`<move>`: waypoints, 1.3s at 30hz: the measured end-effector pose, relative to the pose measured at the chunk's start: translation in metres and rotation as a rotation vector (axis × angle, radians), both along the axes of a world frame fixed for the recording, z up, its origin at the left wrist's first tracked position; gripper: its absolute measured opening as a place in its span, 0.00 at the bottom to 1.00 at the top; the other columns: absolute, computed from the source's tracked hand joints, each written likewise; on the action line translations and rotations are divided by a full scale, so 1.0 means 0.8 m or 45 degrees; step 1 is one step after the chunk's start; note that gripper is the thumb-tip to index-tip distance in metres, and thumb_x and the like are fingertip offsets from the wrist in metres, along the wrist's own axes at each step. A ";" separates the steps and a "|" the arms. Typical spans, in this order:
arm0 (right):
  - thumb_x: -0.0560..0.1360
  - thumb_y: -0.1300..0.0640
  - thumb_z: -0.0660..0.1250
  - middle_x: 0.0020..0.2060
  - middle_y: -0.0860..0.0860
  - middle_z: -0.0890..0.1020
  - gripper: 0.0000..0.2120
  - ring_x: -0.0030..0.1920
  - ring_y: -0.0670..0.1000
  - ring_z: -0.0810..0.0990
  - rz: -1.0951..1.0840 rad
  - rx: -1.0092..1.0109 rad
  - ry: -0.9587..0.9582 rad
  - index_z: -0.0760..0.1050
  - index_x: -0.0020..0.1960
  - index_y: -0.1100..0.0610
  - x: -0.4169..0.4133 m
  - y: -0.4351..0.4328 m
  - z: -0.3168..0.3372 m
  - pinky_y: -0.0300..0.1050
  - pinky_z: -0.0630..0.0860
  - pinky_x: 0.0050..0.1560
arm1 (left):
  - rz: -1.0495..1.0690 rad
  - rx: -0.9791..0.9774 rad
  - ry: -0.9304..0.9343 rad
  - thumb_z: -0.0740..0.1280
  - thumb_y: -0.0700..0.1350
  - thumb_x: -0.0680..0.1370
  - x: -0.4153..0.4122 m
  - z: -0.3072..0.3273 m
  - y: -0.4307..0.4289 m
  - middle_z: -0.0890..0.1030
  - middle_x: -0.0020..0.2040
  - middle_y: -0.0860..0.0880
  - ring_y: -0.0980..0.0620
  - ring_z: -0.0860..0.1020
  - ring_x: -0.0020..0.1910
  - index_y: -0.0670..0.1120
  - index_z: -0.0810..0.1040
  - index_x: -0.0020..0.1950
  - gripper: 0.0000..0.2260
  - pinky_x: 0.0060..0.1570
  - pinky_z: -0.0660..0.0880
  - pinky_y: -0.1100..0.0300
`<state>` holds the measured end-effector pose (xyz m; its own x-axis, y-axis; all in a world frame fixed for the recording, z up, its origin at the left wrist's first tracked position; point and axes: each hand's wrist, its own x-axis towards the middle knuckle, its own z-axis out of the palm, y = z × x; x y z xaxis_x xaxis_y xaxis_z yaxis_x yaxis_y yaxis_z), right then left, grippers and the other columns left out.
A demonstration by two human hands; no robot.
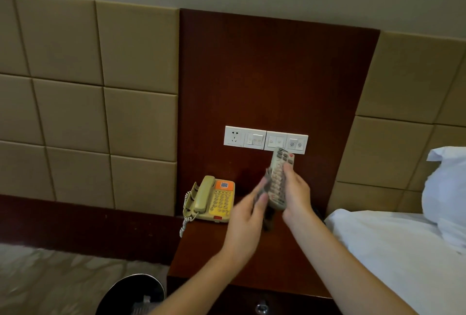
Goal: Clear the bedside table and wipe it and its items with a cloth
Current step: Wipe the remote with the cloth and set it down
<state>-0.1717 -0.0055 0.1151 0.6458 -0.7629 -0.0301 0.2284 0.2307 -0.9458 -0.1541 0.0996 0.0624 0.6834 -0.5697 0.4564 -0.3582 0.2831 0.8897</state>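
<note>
Grey plastic remote [280,178], likely light and stiff, upright above the surface [214,251]: right hand [296,196] grips its lower half (edges seem the safest hold), left hand [248,216] pinches a soft cloth [268,217] against it.

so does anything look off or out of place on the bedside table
Only the telephone: it sits at the back left corner of the bedside table, its coiled cord dangling over the left edge. Nothing looks spilled or broken. The remote is in the right hand, a dark cloth in the left hand.
</note>
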 end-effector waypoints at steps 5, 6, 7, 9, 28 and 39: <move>0.77 0.49 0.64 0.46 0.56 0.84 0.14 0.47 0.54 0.82 0.101 -0.089 0.058 0.80 0.55 0.57 -0.001 0.011 -0.015 0.47 0.77 0.44 | 0.037 0.020 -0.084 0.58 0.44 0.82 0.016 0.009 0.001 0.72 0.70 0.52 0.59 0.70 0.67 0.49 0.67 0.73 0.18 0.66 0.69 0.63; 0.77 0.49 0.64 0.46 0.56 0.84 0.14 0.48 0.55 0.82 0.138 -0.112 0.044 0.80 0.55 0.58 0.000 0.018 -0.019 0.48 0.78 0.46 | 0.082 0.023 -0.070 0.58 0.44 0.82 0.027 0.022 -0.002 0.73 0.69 0.50 0.57 0.72 0.66 0.47 0.67 0.73 0.18 0.66 0.69 0.62; 0.77 0.50 0.64 0.46 0.56 0.84 0.14 0.48 0.55 0.82 0.181 -0.131 0.028 0.81 0.55 0.58 0.000 0.026 -0.020 0.48 0.78 0.48 | 0.141 0.016 -0.050 0.58 0.44 0.82 0.041 0.035 -0.004 0.75 0.66 0.49 0.55 0.73 0.65 0.45 0.69 0.71 0.17 0.65 0.70 0.61; 0.77 0.49 0.64 0.46 0.53 0.84 0.14 0.49 0.52 0.82 0.275 -0.156 0.010 0.81 0.54 0.56 -0.001 0.036 -0.019 0.46 0.78 0.47 | 0.208 0.010 0.040 0.59 0.45 0.82 0.068 0.062 -0.002 0.81 0.56 0.46 0.50 0.78 0.57 0.43 0.77 0.61 0.13 0.60 0.74 0.56; 0.78 0.46 0.59 0.51 0.57 0.84 0.19 0.49 0.57 0.83 0.731 0.389 -0.249 0.78 0.61 0.54 -0.015 0.024 -0.007 0.54 0.77 0.49 | -0.115 -0.335 0.851 0.57 0.50 0.82 0.050 0.080 0.032 0.78 0.60 0.42 0.45 0.76 0.59 0.45 0.73 0.65 0.16 0.55 0.74 0.50; 0.77 0.51 0.64 0.48 0.54 0.84 0.10 0.49 0.54 0.83 0.317 -0.182 0.001 0.79 0.54 0.54 -0.011 0.030 -0.013 0.50 0.79 0.46 | 0.176 0.095 0.434 0.59 0.48 0.81 0.057 0.059 0.030 0.75 0.64 0.47 0.49 0.73 0.64 0.47 0.68 0.70 0.17 0.64 0.71 0.50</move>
